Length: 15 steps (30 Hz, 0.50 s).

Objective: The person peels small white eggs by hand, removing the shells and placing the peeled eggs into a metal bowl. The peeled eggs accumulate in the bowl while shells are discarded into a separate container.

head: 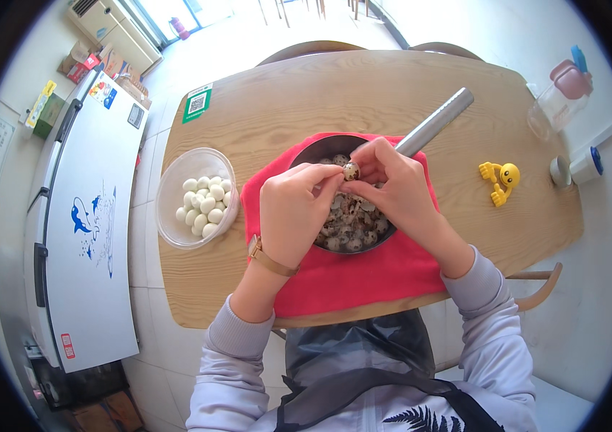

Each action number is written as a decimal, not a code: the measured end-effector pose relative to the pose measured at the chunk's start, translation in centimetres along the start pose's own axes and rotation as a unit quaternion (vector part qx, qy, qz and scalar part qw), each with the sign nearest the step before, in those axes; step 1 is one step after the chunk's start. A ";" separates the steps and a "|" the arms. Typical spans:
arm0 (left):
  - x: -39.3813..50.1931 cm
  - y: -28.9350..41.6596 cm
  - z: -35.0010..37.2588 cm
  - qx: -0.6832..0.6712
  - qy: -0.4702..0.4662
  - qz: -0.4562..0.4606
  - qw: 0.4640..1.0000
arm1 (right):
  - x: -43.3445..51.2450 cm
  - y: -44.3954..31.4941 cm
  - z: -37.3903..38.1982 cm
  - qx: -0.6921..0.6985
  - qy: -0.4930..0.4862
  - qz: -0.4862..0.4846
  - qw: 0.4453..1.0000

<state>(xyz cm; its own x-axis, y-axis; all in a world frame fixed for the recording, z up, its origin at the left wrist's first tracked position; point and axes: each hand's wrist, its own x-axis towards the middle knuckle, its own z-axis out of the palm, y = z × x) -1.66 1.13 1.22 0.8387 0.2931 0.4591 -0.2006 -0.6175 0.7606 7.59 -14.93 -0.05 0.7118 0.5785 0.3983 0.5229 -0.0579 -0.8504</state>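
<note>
Between the fingertips of my left hand (295,202) and my right hand (395,181) is a speckled quail egg (351,171), its shell mostly on. Both hands are above a dark metal pan (306,153) with a long steel handle (435,121) pointing to the far right. Inside the pan lie broken shell pieces (350,213) and several unpeeled quail eggs (353,244). The pan rests on a red cloth (354,281). To the left, a clear plastic bowl (167,216) holds many peeled white eggs (207,205).
The wooden table (262,102) bears a printed code card (196,103) at the far left. A yellow smiling figurine (502,181) lies right of the cloth. A small cup (560,171) and a clear pitcher (551,113) stand by the right edge. A white chest freezer (89,227) stands left.
</note>
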 end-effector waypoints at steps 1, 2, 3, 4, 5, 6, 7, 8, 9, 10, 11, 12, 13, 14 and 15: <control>-0.1 0.0 0.0 0.014 -0.003 0.000 1.000 | 0.0 0.1 0.0 0.002 0.000 -0.006 1.000; -0.1 -0.1 0.1 0.028 -0.004 0.001 1.000 | 0.0 0.1 0.0 0.004 -0.001 -0.012 1.000; -0.1 -0.1 0.1 0.037 0.002 0.002 0.999 | 0.0 0.2 0.1 0.001 0.001 -0.026 1.000; -0.1 -0.1 0.2 0.046 0.008 0.003 0.999 | 0.0 0.3 0.2 -0.001 0.002 -0.040 0.999; -0.1 -0.1 0.2 0.056 0.012 -0.002 0.998 | 0.0 0.3 0.3 -0.002 0.003 -0.050 0.999; -0.1 -0.1 0.3 0.053 0.016 0.003 0.998 | 0.0 0.4 0.3 -0.008 0.007 -0.061 0.998; -0.1 0.0 0.3 0.051 0.018 0.002 0.999 | -0.1 0.4 0.4 -0.013 0.009 -0.068 0.998; -0.2 0.0 0.4 0.050 0.016 -0.007 0.999 | -0.1 0.5 0.5 -0.015 0.011 -0.068 0.998; -0.3 0.2 0.4 0.052 0.019 -0.007 0.998 | -0.2 0.5 0.6 -0.023 0.016 -0.083 0.996; -0.3 0.3 0.5 0.054 0.018 -0.012 0.998 | -0.2 0.4 0.6 -0.030 0.021 -0.093 0.995; -0.4 0.4 0.5 0.057 0.018 -0.018 0.998 | -0.2 0.4 0.6 -0.036 0.025 -0.103 0.994; -0.4 0.5 0.5 0.057 0.019 -0.025 0.998 | -0.3 0.3 0.7 -0.028 0.028 -0.096 0.995; -0.3 0.7 0.5 0.058 0.020 -0.031 0.998 | -0.3 0.2 0.7 -0.020 0.031 -0.090 0.995; -0.3 0.7 0.5 0.056 0.025 -0.032 0.998 | -0.3 0.1 0.7 -0.010 0.032 -0.082 0.996; -0.2 0.8 0.5 0.055 0.021 -0.039 0.997 | -0.3 0.1 0.7 -0.003 0.033 -0.083 0.996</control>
<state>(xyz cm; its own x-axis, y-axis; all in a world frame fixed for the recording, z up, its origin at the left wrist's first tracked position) -1.75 0.18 1.50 0.8268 0.3728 0.4213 -0.0766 -0.6674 0.7408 7.12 -14.52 -0.47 0.6449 0.5250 0.5555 0.6387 0.0291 -0.7689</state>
